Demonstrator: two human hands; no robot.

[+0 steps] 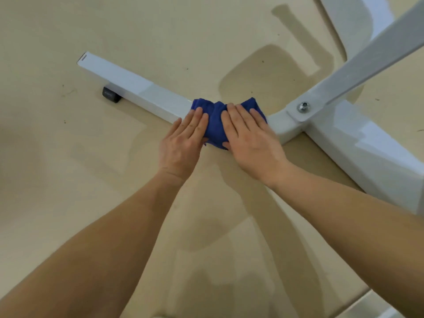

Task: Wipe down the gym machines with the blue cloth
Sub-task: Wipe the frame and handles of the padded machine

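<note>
Both hands flat on cloth, base bar.
Left hand (183, 136) and right hand (249, 134) press the blue cloth (215, 120) flat-fingered; the white base bar (128, 88) runs on leftward, nearer the left hand.

The white base bar (128, 86) looks like smooth, glossy painted metal, the blue cloth (216, 121) on it soft, matt, nappy fabric, the bolt (303, 107) at its joint shiny bare metal, the black foot (111, 94) under it matt plastic, and the beige floor (68, 180) beneath it smooth and dull.

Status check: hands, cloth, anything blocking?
Flat on cloth: left hand, right hand. Cloth draped over bar, beside joint. Nothing blocking the bar.
</note>
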